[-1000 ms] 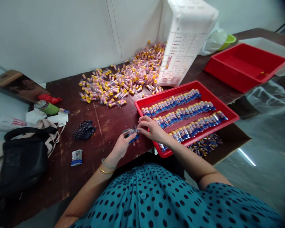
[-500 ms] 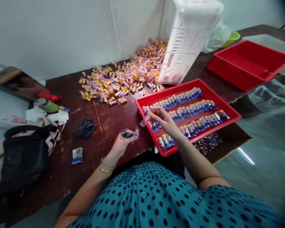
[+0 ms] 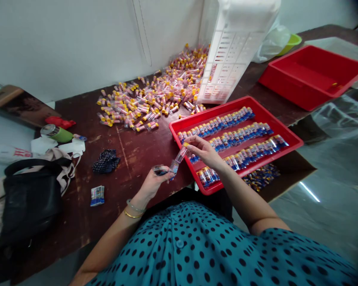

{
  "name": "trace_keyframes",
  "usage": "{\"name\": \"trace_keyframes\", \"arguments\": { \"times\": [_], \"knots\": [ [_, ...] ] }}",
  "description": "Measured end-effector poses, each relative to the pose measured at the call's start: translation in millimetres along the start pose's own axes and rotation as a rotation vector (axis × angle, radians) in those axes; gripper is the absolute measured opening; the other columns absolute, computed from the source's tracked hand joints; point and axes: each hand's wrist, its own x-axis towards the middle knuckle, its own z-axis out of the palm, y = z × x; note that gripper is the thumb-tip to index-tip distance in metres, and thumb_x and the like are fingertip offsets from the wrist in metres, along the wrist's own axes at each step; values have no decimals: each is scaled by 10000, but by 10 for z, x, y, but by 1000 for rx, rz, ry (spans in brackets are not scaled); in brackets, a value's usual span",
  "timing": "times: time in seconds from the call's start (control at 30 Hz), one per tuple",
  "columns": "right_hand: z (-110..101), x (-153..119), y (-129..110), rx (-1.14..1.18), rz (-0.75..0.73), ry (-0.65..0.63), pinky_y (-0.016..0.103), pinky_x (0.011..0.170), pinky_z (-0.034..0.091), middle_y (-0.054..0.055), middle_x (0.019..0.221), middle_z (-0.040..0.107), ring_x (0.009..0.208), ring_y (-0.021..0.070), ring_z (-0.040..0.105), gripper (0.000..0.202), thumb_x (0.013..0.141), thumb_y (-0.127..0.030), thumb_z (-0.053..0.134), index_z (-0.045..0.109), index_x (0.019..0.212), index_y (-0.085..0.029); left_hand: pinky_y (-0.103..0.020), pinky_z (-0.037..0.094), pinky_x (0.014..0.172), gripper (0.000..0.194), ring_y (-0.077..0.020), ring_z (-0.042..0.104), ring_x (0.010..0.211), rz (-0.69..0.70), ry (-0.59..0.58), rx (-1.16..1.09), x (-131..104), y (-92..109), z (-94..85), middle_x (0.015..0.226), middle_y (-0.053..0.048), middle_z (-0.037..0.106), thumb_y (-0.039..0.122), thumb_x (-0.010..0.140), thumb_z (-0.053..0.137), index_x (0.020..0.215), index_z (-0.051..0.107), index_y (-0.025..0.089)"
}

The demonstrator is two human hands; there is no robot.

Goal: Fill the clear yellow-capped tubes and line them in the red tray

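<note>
My left hand (image 3: 155, 180) is closed on small clear-and-blue wrappers (image 3: 174, 167) near the table's front edge. Between thumb and fingers, my right hand (image 3: 204, 153) pinches a pink tube with a yellow cap (image 3: 182, 153), whose lower end meets the wrapper at my left fingertips. Beneath my right hand lies a red tray (image 3: 183, 128) with three slanting rows of blue-wrapped, yellow-capped tubes (image 3: 238, 139). A large heap of pink tubes in clear film (image 3: 155, 97) lies against the wall. A small stack of blue-and-white wrappers (image 3: 97, 196) rests on the table at the left.
A white slotted crate (image 3: 226, 59) stands behind the tray. Right of it sits a deep red bin (image 3: 310, 79). Below the tray is a cardboard box (image 3: 298, 171) with many wrapped pieces. A black bag (image 3: 32, 198), green cup (image 3: 58, 134) and dark cloth (image 3: 106, 161) are at the left.
My right hand has tilted the pink tube and brought its end against the wrapper at my left hand. My left hand has barely moved. The view has shifted slightly.
</note>
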Motion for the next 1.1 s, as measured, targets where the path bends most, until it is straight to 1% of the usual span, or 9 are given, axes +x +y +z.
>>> {"name": "trace_keyframes", "arguments": {
  "times": [0.1,0.2,0.37,0.47,0.53,0.63,0.77,0.93,1.1],
  "knots": [
    [-27,-16,-23,-36,8,31,257,686,534,3,861,666,709,112,611,314,830,-421,705,624,1045,-206,-261,399,614,201,-118,500,590,4,38,43,-3,6,19,599,16,599,284,632,852,627,695,158],
    [-49,-5,-40,23,4,102,257,704,546,9,881,667,719,110,618,333,825,-432,707,633,1062,-211,-257,403,632,207,-119,507,616,19,94,37,14,-4,40,626,22,605,270,603,867,645,696,161],
    [-36,-1,49,128,60,-28,274,730,555,9,893,680,718,113,643,330,840,-414,696,619,1091,-214,-255,409,644,208,-115,511,625,28,91,-10,29,-31,17,648,22,610,253,607,869,660,690,160],
    [-5,-32,104,99,84,-49,274,719,546,4,857,678,700,114,643,307,852,-402,684,613,1075,-203,-265,421,636,214,-124,527,622,21,56,-75,16,-45,-10,662,12,624,271,616,865,691,698,162],
    [12,-56,111,33,74,-53,271,715,536,4,851,670,708,115,634,302,861,-400,671,611,1074,-194,-268,427,630,207,-131,541,621,10,28,-83,7,-53,-8,657,2,635,284,636,854,700,702,159],
    [30,-80,90,-191,-23,-67,267,749,512,20,910,667,801,132,627,286,877,-378,652,620,1089,-189,-260,428,606,196,-131,550,609,-3,17,-22,0,-62,47,641,-10,643,309,707,808,695,697,148],
    [63,-99,94,-421,-129,-44,253,735,480,15,897,666,820,140,616,214,898,-351,629,624,1036,-188,-256,439,571,242,-150,607,646,-97,25,-99,-17,-53,149,761,-45,702,367,759,765,839,700,148],
    [189,-232,202,-322,-106,-5,284,776,504,29,901,673,820,152,631,209,902,-379,623,634,957,-178,-246,456,579,294,-158,648,691,-222,-30,-260,-56,4,186,798,-57,710,382,761,769,928,696,151],
    [347,-422,317,-177,-73,62,322,865,516,35,957,682,892,174,648,271,820,-382,721,625,984,-190,-229,430,528,318,-129,616,629,-198,2,-266,-47,28,223,758,-16,671,372,698,822,891,700,151]
  ]
}}
